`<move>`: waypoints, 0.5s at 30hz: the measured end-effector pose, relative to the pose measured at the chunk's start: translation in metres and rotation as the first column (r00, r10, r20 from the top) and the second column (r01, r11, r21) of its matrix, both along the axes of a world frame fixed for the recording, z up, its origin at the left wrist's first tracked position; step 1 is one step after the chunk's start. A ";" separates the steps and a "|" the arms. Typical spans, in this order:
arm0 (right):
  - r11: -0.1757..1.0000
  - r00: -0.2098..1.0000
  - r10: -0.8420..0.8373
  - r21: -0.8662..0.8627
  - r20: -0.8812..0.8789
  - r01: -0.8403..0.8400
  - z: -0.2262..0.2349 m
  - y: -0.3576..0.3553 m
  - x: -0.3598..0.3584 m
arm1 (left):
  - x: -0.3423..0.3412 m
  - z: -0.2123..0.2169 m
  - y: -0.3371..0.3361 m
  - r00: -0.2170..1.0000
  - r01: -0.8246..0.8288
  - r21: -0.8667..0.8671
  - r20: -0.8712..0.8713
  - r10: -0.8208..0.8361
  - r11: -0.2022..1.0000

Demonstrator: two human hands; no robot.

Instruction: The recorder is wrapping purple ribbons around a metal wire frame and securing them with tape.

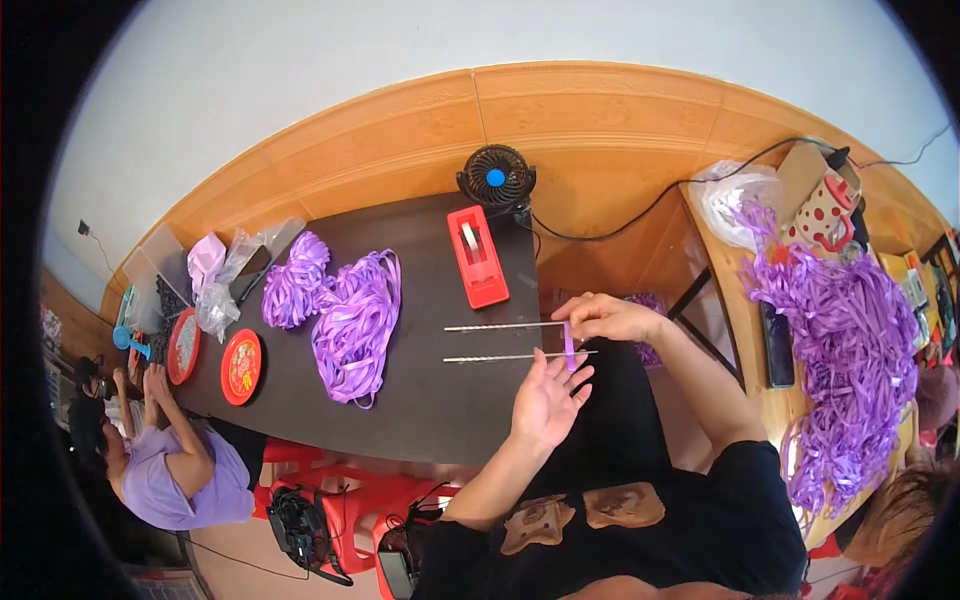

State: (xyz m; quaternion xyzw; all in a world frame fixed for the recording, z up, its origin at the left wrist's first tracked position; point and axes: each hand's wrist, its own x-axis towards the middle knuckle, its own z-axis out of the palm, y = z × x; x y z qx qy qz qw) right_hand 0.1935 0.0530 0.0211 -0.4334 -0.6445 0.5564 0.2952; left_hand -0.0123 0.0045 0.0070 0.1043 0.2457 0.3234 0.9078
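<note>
Two thin metal rods lie side by side, their left ends over the dark table's right part and their right ends by my hands. A short purple ribbon spans both rods near those right ends. My right hand has its thumb and forefinger closed at the ribbon's upper end, by the far rod. Below the near rod, my left hand is turned palm up with fingers stretched apart. Its fingertips are close to the rod and the ribbon's lower end; whether they touch cannot be made out.
On the dark table are a red tape dispenser, a black fan, purple ribbon bundles and a red dish. A wooden table at right carries a ribbon heap and a phone. A person works at far left.
</note>
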 end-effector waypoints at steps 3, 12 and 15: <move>0.990 0.995 0.060 0.126 0.075 -0.069 -0.010 0.005 0.003 | 0.001 0.002 -0.001 1.000 0.005 0.000 -0.015 -0.005 1.000; 0.974 0.987 0.040 0.213 0.153 -0.072 -0.019 0.008 0.004 | 0.000 0.001 -0.001 1.000 0.005 0.007 -0.001 -0.005 1.000; 0.970 0.984 0.050 0.227 0.173 -0.089 -0.019 0.009 0.004 | 0.000 0.001 -0.001 1.000 0.004 0.004 0.000 -0.004 1.000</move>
